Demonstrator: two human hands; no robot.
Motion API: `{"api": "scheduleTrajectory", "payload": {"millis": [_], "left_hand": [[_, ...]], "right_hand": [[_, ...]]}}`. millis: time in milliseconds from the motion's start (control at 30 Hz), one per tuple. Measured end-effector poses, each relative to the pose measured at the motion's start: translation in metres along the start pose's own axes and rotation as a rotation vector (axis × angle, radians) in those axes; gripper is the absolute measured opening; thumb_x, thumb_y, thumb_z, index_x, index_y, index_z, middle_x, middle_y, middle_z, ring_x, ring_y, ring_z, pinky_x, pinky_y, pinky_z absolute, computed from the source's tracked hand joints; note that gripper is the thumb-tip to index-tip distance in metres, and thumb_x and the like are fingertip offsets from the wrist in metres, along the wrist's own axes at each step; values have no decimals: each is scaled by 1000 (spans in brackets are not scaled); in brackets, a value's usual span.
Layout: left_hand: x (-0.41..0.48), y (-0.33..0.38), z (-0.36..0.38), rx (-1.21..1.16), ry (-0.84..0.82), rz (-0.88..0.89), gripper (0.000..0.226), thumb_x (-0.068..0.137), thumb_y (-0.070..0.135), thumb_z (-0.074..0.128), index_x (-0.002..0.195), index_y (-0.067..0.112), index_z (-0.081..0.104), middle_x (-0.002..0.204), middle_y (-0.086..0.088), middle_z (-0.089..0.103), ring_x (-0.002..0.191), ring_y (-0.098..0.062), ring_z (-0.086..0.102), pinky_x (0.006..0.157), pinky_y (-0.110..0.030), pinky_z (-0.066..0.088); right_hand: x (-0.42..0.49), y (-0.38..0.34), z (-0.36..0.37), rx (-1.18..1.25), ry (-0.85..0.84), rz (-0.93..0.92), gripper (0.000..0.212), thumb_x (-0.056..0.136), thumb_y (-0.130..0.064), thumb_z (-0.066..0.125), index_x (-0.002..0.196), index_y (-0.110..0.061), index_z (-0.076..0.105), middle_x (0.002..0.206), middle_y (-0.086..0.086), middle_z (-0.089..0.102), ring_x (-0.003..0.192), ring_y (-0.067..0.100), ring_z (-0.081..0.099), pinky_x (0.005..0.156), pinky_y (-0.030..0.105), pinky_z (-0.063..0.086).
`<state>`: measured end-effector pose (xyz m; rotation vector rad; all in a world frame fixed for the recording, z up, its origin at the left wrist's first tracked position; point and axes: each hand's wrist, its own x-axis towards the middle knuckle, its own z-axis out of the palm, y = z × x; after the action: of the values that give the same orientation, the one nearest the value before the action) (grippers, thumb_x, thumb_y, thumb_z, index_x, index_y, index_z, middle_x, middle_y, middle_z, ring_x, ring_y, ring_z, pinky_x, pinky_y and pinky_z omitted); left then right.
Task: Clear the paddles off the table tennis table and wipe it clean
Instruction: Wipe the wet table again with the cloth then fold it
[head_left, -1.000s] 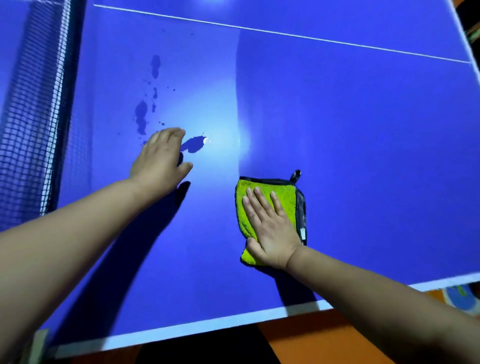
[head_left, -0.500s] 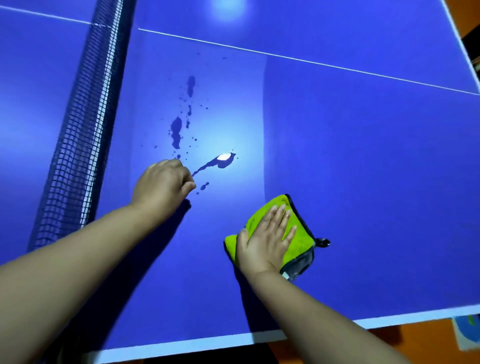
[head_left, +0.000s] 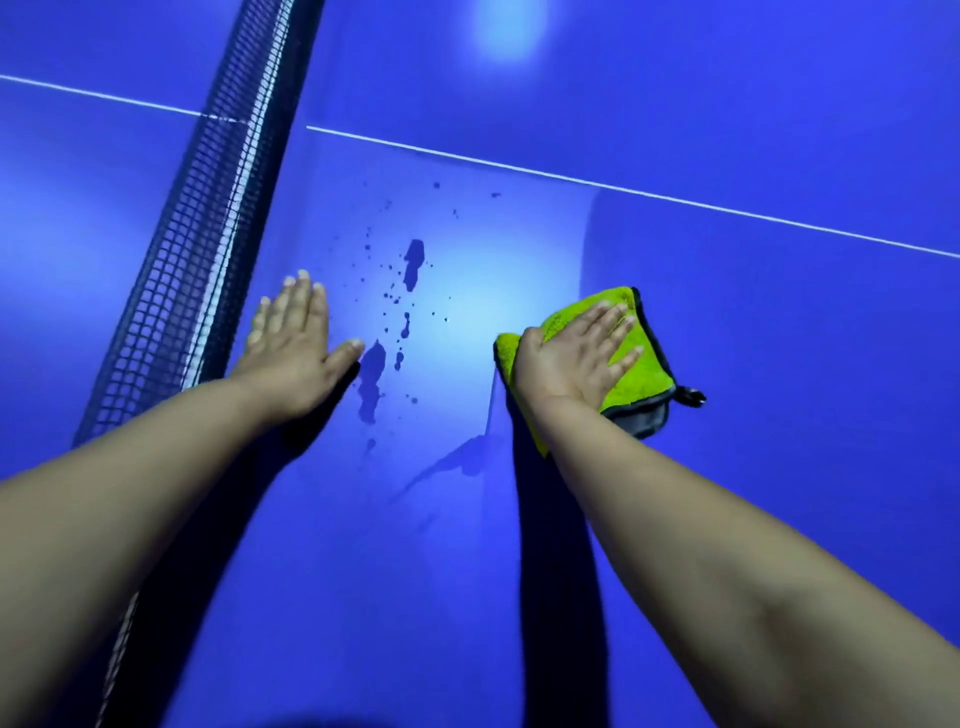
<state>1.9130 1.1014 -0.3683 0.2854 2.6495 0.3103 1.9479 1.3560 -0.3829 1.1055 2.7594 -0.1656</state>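
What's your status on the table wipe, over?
Left hand flat on the table tennis table, grip open. Right hand pressing the green cloth flat. Dark splatter between the hands, unwiped. Net beside left hand.

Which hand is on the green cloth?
The right hand presses flat on the cloth; the left hand rests on the bare table beside the net.

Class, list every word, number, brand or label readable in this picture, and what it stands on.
None can be read. The table tennis table shows only plain white lines; the net and the green cloth under the right hand show no legible label.
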Motion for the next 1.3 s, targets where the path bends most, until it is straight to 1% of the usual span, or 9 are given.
{"api": "scheduleTrajectory", "payload": {"millis": [67, 167, 267, 500, 633, 767, 900, 1100, 1300], "left_hand": [[14, -3, -3, 73, -48, 1, 82, 90, 62, 10, 145, 7, -16, 152, -8, -26, 138, -16, -28, 112, -36, -18], [21, -4, -7, 84, -96, 14, 93, 63, 71, -13, 133, 13, -32, 140, 1, -41, 128, -10, -40, 107, -34, -25], [22, -5, -10, 76, -143, 14, 89, 58, 70, -18, 126, 16, -37, 131, 4, -48, 121, -9, -48, 104, -33, -28], [31, -6, -15, 115, -218, 10, 83, 56, 69, -19, 118, 21, -46, 122, 7, -56, 114, -9, -54, 97, -29, -35], [31, -6, -14, 124, -235, -1, 83, 56, 70, -19, 118, 22, -46, 120, 8, -58, 113, -8, -55, 95, -28, -35], [29, -4, -13, 114, -210, -10, 86, 56, 70, -18, 122, 21, -42, 124, 8, -53, 116, -6, -51, 101, -29, -30], [27, -3, -12, 113, -185, -18, 90, 55, 71, -16, 126, 19, -36, 131, 7, -45, 123, -5, -42, 108, -33, -23], [22, -3, -7, 119, -129, -51, 75, 94, 58, 10, 145, 12, -19, 152, -4, -27, 138, -13, -28, 112, -36, -17], [-13, 3, -11, -97, 68, 27, 73, 97, 50, 22, 148, 7, -7, 156, -8, -16, 142, -16, -18, 115, -34, -10]], "right_hand": [[33, -15, -5, 2, 11, 12, 83, 90, -44, 35, 152, -1, 0, 161, 15, -5, 149, 28, -9, 118, 52, -7], [81, -38, -13, 8, 21, -3, 84, 89, -45, 36, 153, -1, 1, 161, 16, -4, 149, 28, -8, 118, 52, -7], [125, -59, -23, 5, 32, -80, 83, 89, -43, 35, 153, -1, 3, 161, 15, -3, 149, 27, -7, 119, 51, -6], [189, -84, -36, -136, 26, -573, 79, 90, -39, 34, 154, -4, 4, 162, 12, -3, 149, 23, -5, 120, 47, -3], [190, -79, -38, -213, -14, -828, 88, 77, -45, 21, 154, -7, 4, 162, 11, -4, 149, 23, -6, 120, 45, -4], [167, -71, -34, -274, -32, -1015, 98, 68, -52, 11, 154, -7, 5, 162, 11, -1, 150, 23, -4, 120, 44, -3], [117, -52, -25, -322, -42, -1128, 95, 69, -51, 13, 154, -8, 5, 162, 12, -1, 150, 24, -3, 120, 45, -3], [14, -1, -7, -269, -55, -1247, 89, 74, -44, 27, 153, -5, 17, 160, 15, 12, 149, 29, 6, 120, 50, 5], [-82, 53, 6, -268, -69, -1251, 85, 78, -42, 30, 153, -5, 17, 160, 14, 13, 149, 28, 4, 119, 53, 9]]}}
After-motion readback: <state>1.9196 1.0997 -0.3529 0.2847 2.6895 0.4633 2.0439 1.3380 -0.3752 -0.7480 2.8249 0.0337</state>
